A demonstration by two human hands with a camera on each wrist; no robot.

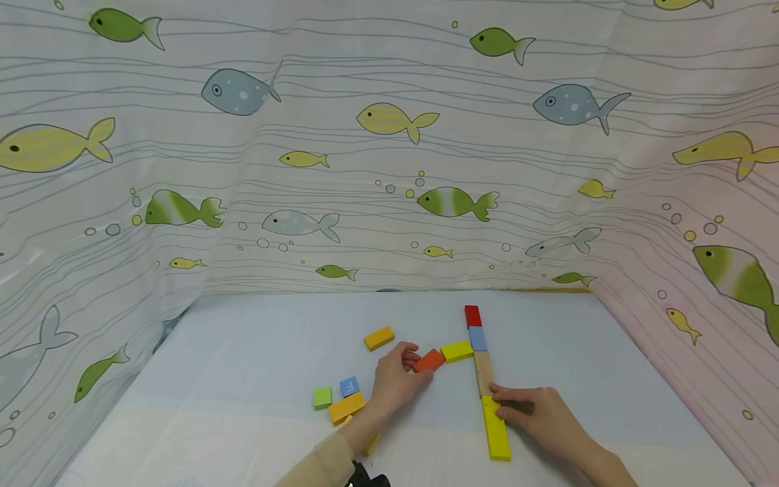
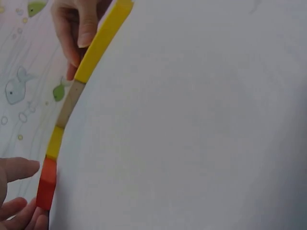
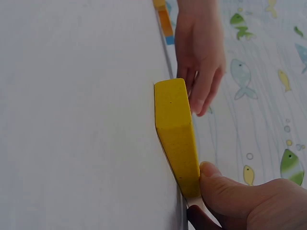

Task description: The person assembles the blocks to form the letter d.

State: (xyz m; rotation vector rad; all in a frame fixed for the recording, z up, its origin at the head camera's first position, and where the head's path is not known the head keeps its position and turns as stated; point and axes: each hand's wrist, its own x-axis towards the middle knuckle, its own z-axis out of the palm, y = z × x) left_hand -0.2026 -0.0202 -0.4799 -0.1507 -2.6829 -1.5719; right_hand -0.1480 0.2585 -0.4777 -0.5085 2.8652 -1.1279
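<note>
My left hand (image 1: 398,379) is at a red block (image 1: 429,361), its fingers curled at one end and the thumb by the near side. The red block points at one end of a short yellow block (image 1: 456,352). To the right, my right hand (image 1: 548,416) touches the right side of a long yellow block (image 1: 496,433) with the thumb, the index fingertip by its joint with a plain wooden block (image 1: 483,372). A light blue block (image 1: 477,338) and a dark red block (image 1: 473,316) continue that row away from me. The short yellow block's right end meets the row.
An orange block (image 1: 379,338) lies alone behind my left hand. Left of that forearm are a green block (image 1: 322,398), a blue block (image 1: 349,386) and another orange block (image 1: 347,408); a yellow piece (image 1: 372,444) is partly hidden. A fish-patterned curtain (image 1: 341,176) surrounds the white tabletop (image 1: 243,379).
</note>
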